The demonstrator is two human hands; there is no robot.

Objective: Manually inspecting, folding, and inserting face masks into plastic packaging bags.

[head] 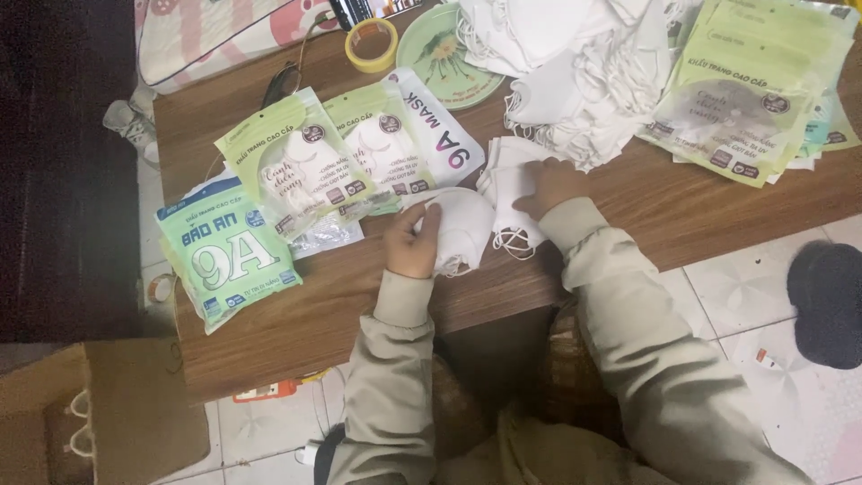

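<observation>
My left hand grips a folded white face mask at the middle of a low wooden table. My right hand presses on a small stack of white masks just right of it, ear loops hanging toward me. Several green and white mask packets lie fanned out to the left, the nearest a green one close to the table's left edge.
A heap of loose white masks fills the far middle, with a stack of empty green packets at the far right. A tape roll and a round green plate sit at the back. A cardboard box stands on the floor at left.
</observation>
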